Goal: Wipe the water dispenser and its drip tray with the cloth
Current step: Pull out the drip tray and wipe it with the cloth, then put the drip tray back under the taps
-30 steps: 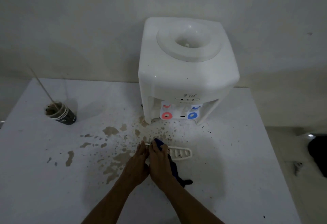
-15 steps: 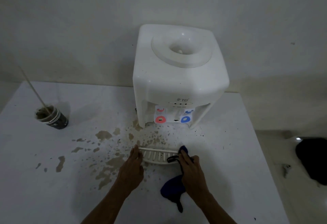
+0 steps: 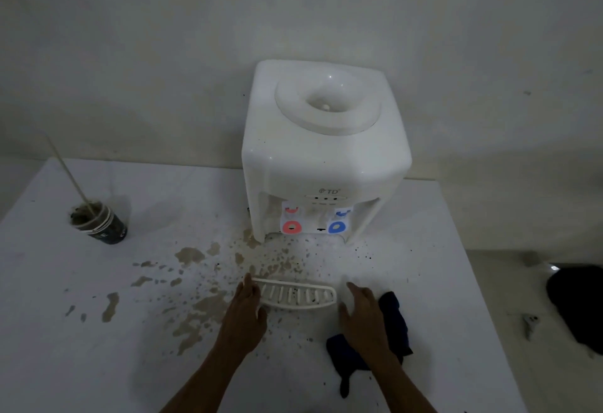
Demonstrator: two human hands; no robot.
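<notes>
The white water dispenser [image 3: 323, 158] stands at the back of the white table, against the wall, with red and blue taps in front. Its white slotted drip tray [image 3: 297, 295] lies on the table in front of it, speckled with dirt. My left hand [image 3: 244, 311] grips the tray's left end, thumb on top. A little right of the tray's other end, my right hand [image 3: 365, 318] has its fingers spread and does not touch the tray. The dark blue cloth [image 3: 394, 318] lies crumpled on the table under and beside that hand.
Brown spill stains [image 3: 195, 308] and dark specks cover the table [image 3: 98, 363] left of and in front of the dispenser. A dirty paper cup [image 3: 101, 223] with a stick in it stands at the far left. A dark object [image 3: 577, 305] lies on the floor to the right.
My right hand has let go of the tray's right end and moved right, with the cloth spread under it. The tray has settled flat; my left hand still holds its left end.
</notes>
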